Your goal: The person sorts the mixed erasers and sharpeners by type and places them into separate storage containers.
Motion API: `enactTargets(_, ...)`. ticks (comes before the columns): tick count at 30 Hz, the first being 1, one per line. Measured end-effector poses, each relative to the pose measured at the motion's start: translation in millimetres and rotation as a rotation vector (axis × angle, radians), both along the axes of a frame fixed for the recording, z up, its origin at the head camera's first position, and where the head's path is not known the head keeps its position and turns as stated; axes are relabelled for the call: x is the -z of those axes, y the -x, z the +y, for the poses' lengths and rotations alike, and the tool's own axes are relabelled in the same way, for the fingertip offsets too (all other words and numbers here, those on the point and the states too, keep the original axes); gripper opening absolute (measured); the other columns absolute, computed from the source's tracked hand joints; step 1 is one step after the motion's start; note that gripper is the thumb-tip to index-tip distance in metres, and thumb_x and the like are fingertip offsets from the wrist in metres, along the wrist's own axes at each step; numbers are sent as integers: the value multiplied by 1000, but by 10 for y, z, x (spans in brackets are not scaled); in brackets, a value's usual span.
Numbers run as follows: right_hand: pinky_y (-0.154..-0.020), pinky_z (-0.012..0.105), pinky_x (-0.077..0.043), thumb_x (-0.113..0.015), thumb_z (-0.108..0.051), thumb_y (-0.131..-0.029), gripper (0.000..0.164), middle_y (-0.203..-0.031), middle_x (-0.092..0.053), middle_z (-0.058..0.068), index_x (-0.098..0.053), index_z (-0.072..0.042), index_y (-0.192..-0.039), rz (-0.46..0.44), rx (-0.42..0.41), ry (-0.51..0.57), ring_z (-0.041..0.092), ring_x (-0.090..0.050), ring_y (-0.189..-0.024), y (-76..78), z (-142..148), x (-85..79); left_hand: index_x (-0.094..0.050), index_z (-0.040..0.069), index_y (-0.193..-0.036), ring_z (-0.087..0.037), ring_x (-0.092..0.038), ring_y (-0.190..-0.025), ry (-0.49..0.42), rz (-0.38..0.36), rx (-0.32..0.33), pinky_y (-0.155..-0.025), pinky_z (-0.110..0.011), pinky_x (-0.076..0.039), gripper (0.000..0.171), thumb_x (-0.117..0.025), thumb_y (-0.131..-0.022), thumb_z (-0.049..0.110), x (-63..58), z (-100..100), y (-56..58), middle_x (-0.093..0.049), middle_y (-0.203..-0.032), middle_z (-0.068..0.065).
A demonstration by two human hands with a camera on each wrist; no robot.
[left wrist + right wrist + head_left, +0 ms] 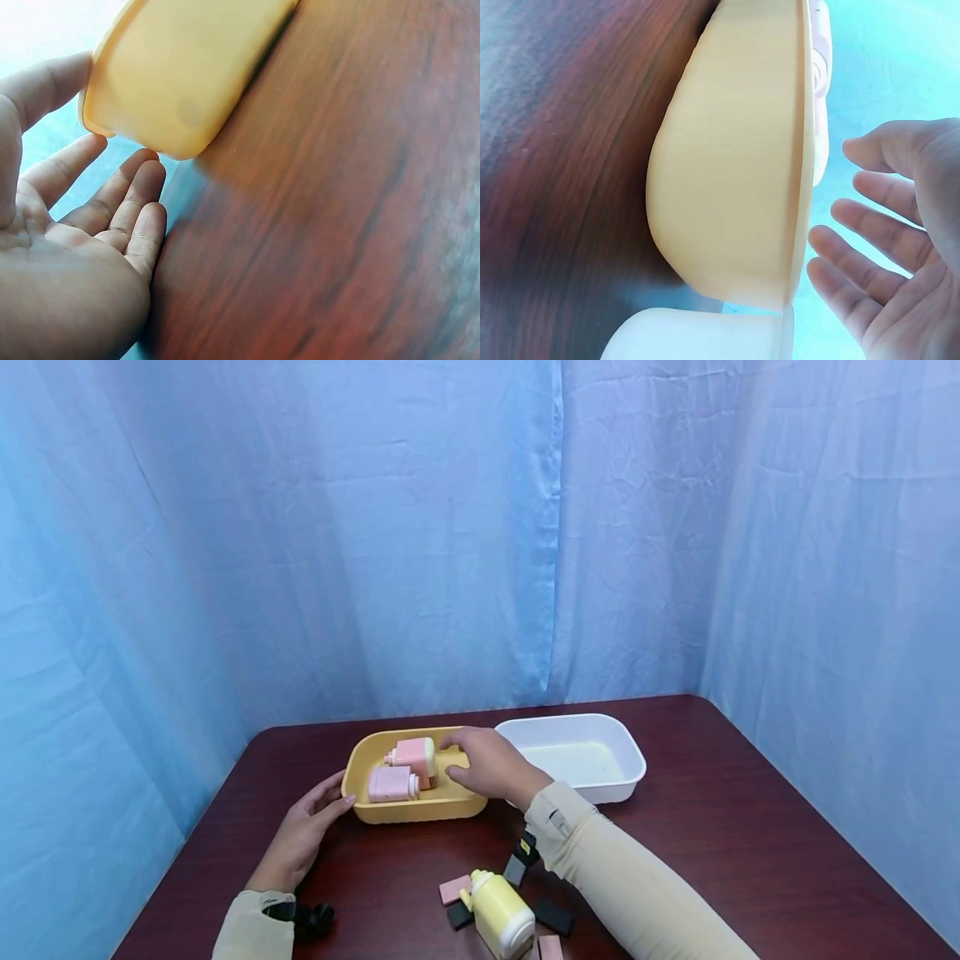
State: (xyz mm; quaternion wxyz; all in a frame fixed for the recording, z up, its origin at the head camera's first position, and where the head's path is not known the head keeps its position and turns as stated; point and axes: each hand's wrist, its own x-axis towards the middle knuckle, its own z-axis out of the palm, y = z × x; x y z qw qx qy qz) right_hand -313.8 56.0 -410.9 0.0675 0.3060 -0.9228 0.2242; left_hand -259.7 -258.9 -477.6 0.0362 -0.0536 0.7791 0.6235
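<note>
A yellow basin [420, 812] stands on the table, holding a pink toy bottle [414, 752] and a lilac one [390, 783] lying on their sides. At the basin's left end is my left hand [303, 827], its thumb and fingertips touching the rim and outer wall; in the left wrist view the fingers [142, 187] are fairly straight. Over the basin's right end hovers my right hand [491, 764], thumb and fingers spread with nothing between them. In the right wrist view its fingertips [825, 240] are apart from the basin's wall [727, 150].
A white basin [592, 793] adjoins the yellow one on the right. Nearer me are a yellow toy bottle [498, 906] with a white end, pink blocks [453, 891] and dark blocks [553, 917], partly beside my right sleeve. Blue curtains [450, 527] surround the dark red table [720, 827].
</note>
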Motion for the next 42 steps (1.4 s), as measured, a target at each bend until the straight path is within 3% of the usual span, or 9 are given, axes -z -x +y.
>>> enactTargets(8, -99, 40, -55, -72, -27, -96, 36, -129, -70, 4, -69, -14, -130, -28, -31, 14, 24, -66, -116, -169, 92, -21, -40, 26, -160, -20, -44, -144, 7, -4, 2, -111, -27, -41, 75, -73, -96, 46, -4, 0, -8, -45, -159, -5)
enactTargets(14, -98, 38, -55, -73, -29, -95, 35, -124, -72, 0, -71, -15, -127, -14, -45, 10, 22, -67, -113, -282, 164, -7, -38, 25, -161, -21, -43, -144, 11, -3, 4, -116, -32, -39, 76, -71, -97, 47, -15, -1, -20, -44, -160, -7)
enactTargets(20, -98, 38, -55, -73, -28, -95, 32, -118, -72, -3, -72, -15, -124, 13, -70, 27, 21, -68, -111, -381, 244, 13, -39, 25, -160, -21, -44, -143, 18, 0, -2, -107, -21, -42, 74, -71, -97, 46, -18, -1, -12, -45, -158, -7)
enactTargets(28, -95, 35, -56, -74, -28, -96, 28, -117, -72, -6, -72, -18, -122, 15, -105, 34, 17, -68, -108, -522, 376, 30, -38, 22, -161, -25, -41, -146, -26, -9, -18, -122, -47, -33, 76, -73, -96, 42, -7, 11, 16, -43, -159, -10)
enactTargets(36, -90, 32, -56, -75, -25, -95, 24, -110, -73, -3, -72, -18, -118, 20, -116, 70, 13, -65, -96, -612, 494, 23, -39, 24, -160, -22, -44, -143, 6, -3, -16, -120, -42, -35, 74, -72, -97, 43, -8, 18, 18, -45, -158, -8)
enactTargets(42, -87, 31, -55, -75, -26, -95, 26, -109, -73, -2, -72, -17, -120, 23, -121, 66, 7, -61, -93, -652, 573, 39, -39, 21, -160, -25, -42, -145, -25, -1, -18, -122, -47, -33, 75, -73, -97, 41, 6, 21, 23, -44, -158, -10)
